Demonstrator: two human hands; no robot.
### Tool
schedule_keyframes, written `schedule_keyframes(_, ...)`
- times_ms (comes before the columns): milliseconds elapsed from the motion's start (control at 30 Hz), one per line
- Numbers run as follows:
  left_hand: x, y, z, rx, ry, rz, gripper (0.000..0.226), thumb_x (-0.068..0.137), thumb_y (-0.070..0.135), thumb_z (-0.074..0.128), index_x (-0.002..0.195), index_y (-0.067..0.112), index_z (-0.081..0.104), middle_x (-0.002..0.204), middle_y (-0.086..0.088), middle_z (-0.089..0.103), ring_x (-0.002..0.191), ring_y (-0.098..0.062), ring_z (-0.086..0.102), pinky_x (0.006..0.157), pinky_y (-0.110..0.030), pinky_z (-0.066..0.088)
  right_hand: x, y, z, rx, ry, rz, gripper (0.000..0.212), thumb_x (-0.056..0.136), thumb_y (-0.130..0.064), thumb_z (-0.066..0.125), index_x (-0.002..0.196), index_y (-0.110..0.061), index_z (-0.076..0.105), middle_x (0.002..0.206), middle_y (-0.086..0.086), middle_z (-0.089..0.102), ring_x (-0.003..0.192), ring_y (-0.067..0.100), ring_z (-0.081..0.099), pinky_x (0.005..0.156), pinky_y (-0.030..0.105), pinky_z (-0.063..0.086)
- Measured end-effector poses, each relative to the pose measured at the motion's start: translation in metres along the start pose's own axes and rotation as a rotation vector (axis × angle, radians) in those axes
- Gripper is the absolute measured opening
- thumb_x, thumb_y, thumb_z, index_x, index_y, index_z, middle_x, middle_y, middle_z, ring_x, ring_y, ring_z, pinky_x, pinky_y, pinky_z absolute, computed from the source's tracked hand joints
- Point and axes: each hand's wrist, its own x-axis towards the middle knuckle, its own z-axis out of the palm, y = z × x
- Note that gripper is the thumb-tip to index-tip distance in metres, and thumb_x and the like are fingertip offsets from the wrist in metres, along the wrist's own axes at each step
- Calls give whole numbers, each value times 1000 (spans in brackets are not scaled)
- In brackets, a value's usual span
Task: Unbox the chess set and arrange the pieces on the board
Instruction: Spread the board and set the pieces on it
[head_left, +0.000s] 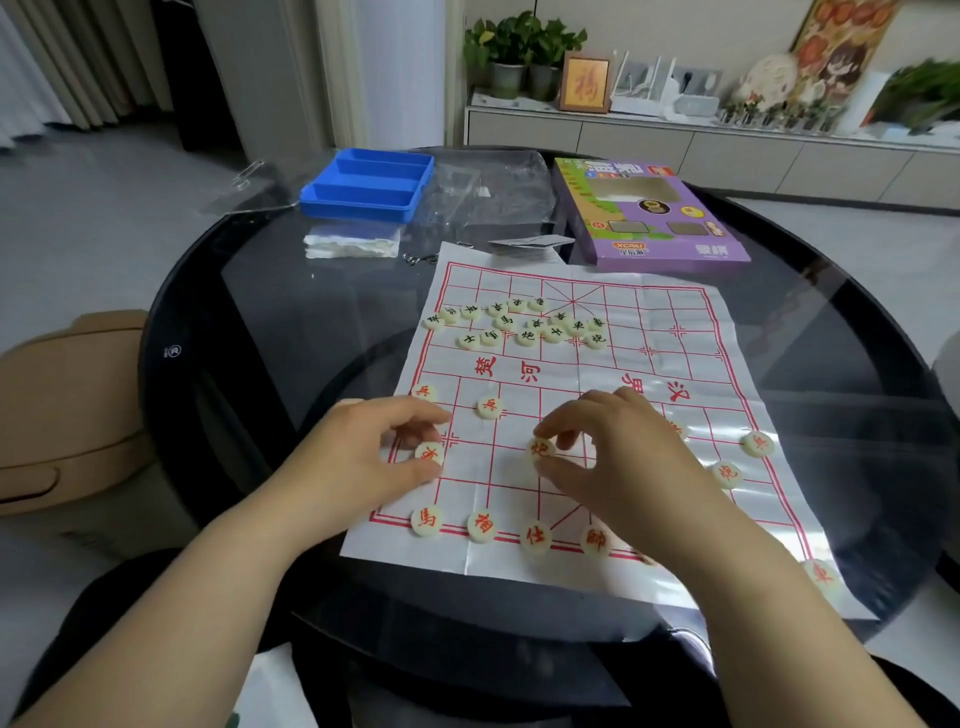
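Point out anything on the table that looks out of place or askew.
The black-lettered round white pieces lie bunched in a loose cluster on the far half of the creased white paper board, not on line crossings. The board itself lies skewed on the round dark glass table.

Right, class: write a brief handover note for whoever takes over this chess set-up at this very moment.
Left hand pinches a red-lettered piece near the left edge of the paper board; right hand pinches a red cannon piece nearer the middle.
Done: set unboxed, purple box and blue tray lie beyond the board; board spread; other red pieces stand on the near half.
Left: place these two, finish the red side, then arrange the black-lettered pieces heaped on the far half.
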Motion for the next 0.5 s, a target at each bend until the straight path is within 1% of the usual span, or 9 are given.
schedule_keyframes(67, -8, -4, -9, -76, 46, -4, 41, 78, 16, 66, 99, 46, 47, 93, 24, 55, 91, -1, 55, 63, -9, 47, 8, -13, 2, 3, 9, -32, 31, 89, -34, 51, 119, -27, 57, 115, -8, 59, 94, 7, 34, 80, 22, 33)
schedule_keyframes(100, -13, -7, -13, -107, 68, 4, 44, 78, 14, 66, 97, 49, 47, 92, 22, 58, 91, 2, 56, 61, -7, 48, 13, -21, 5, 0, -3, -52, 31, 89, -33, 51, 119, -27, 57, 116, -7, 59, 95, 8, 36, 82, 23, 34)
schedule_keyframes(200, -27, -16, -18, -171, 108, 38, 49, 80, 11, 63, 97, 53, 45, 91, 23, 61, 97, 17, 48, 67, 4, 40, 29, -42, 21, -63, -71, -87, 31, 91, -30, 51, 121, -25, 56, 120, -2, 58, 105, 16, 43, 87, 26, 38)
schedule_keyframes(300, -37, -24, -18, -177, 87, 41, 51, 82, 10, 61, 105, 53, 45, 92, 24, 62, 101, 19, 46, 72, 7, 35, 40, -49, 34, -108, -79, -81, 31, 92, -28, 49, 121, -23, 56, 118, 1, 60, 106, 19, 44, 83, 26, 36)
schedule_keyframes(367, -40, -27, -17, -178, 75, 54, 55, 82, 9, 61, 103, 57, 42, 92, 25, 64, 101, 21, 45, 74, 7, 33, 43, -49, 36, -105, -67, -55, 31, 92, -29, 48, 120, -23, 57, 116, 2, 61, 105, 20, 44, 78, 25, 31)
schedule_keyframes(400, -41, -28, -17, -179, 74, 67, 56, 82, 8, 60, 102, 58, 41, 96, 28, 63, 101, 21, 44, 75, 8, 32, 44, -48, 37, -104, -59, -45, 31, 91, -29, 49, 120, -22, 57, 116, 2, 61, 105, 20, 44, 78, 24, 30)
schedule_keyframes(467, -42, -29, -17, -179, 81, 92, 58, 83, 8, 59, 102, 59, 38, 103, 39, 53, 103, 21, 43, 77, 7, 32, 44, -47, 38, -102, -47, -35, 30, 91, -30, 49, 119, -23, 58, 116, 1, 61, 106, 20, 44, 77, 24, 28)
schedule_keyframes(500, -42, -30, -17, -178, 85, 103, 59, 83, 9, 59, 103, 59, 37, 105, 40, 51, 104, 21, 43, 77, 7, 31, 44, -46, 39, -100, -43, -32, 30, 91, -30, 49, 119, -23, 58, 115, 0, 61, 106, 19, 43, 77, 24, 28)
